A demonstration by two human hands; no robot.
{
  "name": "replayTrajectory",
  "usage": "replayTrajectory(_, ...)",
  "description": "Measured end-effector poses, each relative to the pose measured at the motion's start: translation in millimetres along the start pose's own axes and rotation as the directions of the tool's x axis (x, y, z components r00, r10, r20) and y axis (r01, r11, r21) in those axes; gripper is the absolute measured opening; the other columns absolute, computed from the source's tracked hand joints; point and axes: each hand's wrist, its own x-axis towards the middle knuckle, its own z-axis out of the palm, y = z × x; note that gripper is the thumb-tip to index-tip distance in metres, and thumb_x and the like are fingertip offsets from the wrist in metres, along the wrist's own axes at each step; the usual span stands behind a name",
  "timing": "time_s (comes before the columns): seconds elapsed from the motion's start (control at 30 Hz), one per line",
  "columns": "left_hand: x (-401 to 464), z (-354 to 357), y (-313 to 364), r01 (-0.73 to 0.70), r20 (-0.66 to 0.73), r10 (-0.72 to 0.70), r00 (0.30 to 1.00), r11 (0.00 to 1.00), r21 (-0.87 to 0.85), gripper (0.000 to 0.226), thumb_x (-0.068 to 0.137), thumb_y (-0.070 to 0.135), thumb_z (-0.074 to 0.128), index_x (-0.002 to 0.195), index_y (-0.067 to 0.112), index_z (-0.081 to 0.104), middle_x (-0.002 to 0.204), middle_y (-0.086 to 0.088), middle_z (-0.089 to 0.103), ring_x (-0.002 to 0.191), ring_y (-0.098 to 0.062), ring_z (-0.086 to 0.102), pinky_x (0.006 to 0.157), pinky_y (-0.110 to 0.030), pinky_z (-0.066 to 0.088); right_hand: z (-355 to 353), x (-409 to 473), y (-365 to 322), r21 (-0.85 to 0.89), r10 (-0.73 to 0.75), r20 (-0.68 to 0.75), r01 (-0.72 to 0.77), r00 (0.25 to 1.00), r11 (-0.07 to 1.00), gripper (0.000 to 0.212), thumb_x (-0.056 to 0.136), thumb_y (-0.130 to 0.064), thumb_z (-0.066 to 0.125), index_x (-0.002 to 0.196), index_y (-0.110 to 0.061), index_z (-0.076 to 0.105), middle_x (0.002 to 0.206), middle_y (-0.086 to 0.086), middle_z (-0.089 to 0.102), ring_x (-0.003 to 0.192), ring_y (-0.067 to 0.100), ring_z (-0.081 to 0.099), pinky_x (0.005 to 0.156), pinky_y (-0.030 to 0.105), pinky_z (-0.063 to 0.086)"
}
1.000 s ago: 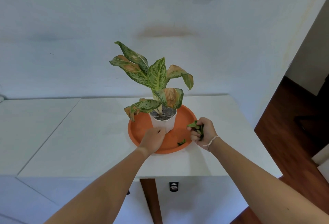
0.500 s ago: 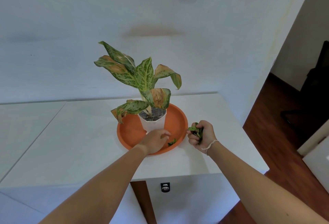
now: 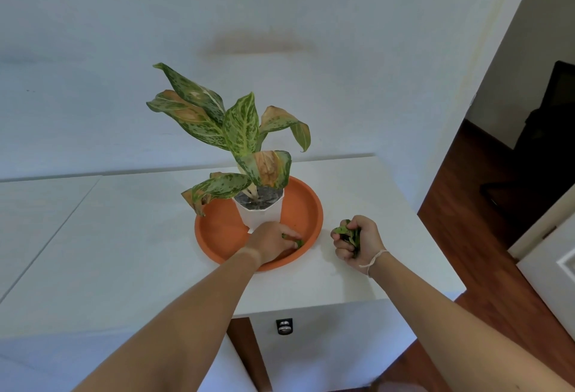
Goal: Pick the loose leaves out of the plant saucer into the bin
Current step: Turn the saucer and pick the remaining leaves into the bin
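One loose leaf (image 3: 298, 242) is left in the orange saucer (image 3: 217, 232) at centre frame, and our left hand (image 3: 273, 243), beside the white pot (image 3: 259, 214) a second ago, now pinches it. Right hand (image 3: 357, 243), just right of the saucer on the white surface (image 3: 124, 251), grips a bunch of leaves (image 3: 343, 231). No bin in view, so we reckon dumping comes next.
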Motion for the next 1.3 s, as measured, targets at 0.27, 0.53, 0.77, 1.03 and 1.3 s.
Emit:
replayTrajectory(0.27,-2,3,-1,-0.038,-0.032,0.039,0.999,0.999,0.013,0.020,0.091,0.020,0.059,0.104,0.015,0.073,0.112,-0.004,0.069,0.096,-0.015,0.057,0.085,-0.021,0.039,-4,4,1,0.000,0.000,-0.028,0.000,1.000,1.000,0.023,0.077,-0.011,0.028,0.054,-0.016,0.029,0.052,0.008,0.045,0.029,0.012,0.022,0.038,0.012,0.014)
replayTrajectory(0.53,-9,1,-2,-0.034,-0.054,0.033,0.998,0.999,-0.019,0.019,0.096,0.017,0.046,0.104,0.011,0.062,0.093,-0.002,0.061,0.083,-0.015,0.053,0.066,-0.018,0.039,0,-1,3,-0.014,-0.009,-0.030,0.008,0.999,1.000,0.021,0.077,-0.011,0.028,0.056,-0.016,0.028,0.049,0.007,0.046,0.030,0.012,0.022,0.038,0.013,0.015)
replayTrajectory(0.77,-22,-10,15,0.107,-0.094,-0.163,0.982,0.894,-0.436,0.015,0.097,0.017,0.035,0.090,0.013,0.048,0.066,0.001,0.037,0.055,-0.012,0.033,0.048,-0.021,0.028,5,-9,5,0.060,-0.060,-0.039,0.063,0.997,0.996,0.027,0.075,-0.011,0.029,0.049,-0.015,0.032,0.050,0.008,0.044,0.030,0.012,0.022,0.037,0.014,0.014)
replayTrajectory(1.03,-34,-2,29,0.218,0.102,-0.224,0.969,0.588,-0.779,0.022,0.079,0.011,0.030,0.061,0.023,0.027,0.050,0.007,0.022,0.044,-0.009,0.012,0.037,-0.020,0.011,4,-33,19,0.149,-0.108,-0.080,0.119,0.991,0.982,0.025,0.066,-0.010,0.034,0.041,-0.015,0.036,0.046,0.006,0.042,0.031,0.012,0.022,0.038,0.014,0.013)
replayTrajectory(1.3,-32,48,76,0.212,0.230,-0.031,0.973,0.522,-0.826,0.028,0.082,0.013,0.024,0.055,0.021,0.026,0.044,0.009,0.020,0.036,-0.007,0.011,0.037,-0.020,0.008,-42,-82,34,0.252,-0.180,-0.228,0.237,0.957,0.938,0.015,0.053,-0.013,0.039,0.040,-0.017,0.034,0.044,0.005,0.039,0.030,0.012,0.022,0.039,0.014,0.012)
